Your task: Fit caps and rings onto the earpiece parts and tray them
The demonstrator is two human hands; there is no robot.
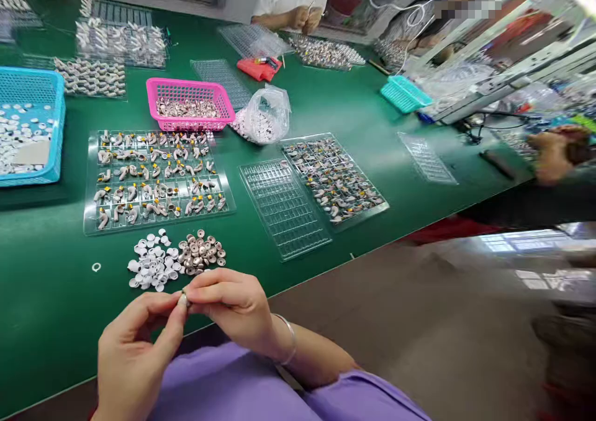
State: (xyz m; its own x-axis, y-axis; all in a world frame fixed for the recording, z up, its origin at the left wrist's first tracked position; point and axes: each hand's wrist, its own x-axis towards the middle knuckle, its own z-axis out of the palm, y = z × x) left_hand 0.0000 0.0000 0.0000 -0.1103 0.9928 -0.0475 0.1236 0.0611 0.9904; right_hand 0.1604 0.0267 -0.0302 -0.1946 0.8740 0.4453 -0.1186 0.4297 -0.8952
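Note:
At the table's front edge, my left hand (135, 343) and my right hand (235, 306) meet with pinched fingertips. Between them is a small pale earbud piece (184, 300), mostly covered by the fingers. Just beyond lie a loose pile of white round caps (153, 262) and a pile of silvery-beige round caps (201, 252). Behind these piles, a clear tray (161, 219) carries rows of curved grey earbud parts with orange tabs.
A pink basket (190, 123) of small metallic parts stands behind the tray, beside a plastic bag (267, 120). At left is a blue basket (58, 123) of white pieces. Clear trays (286, 213) lie to the right. Other people's hands (305, 18) work across the green table (56, 272).

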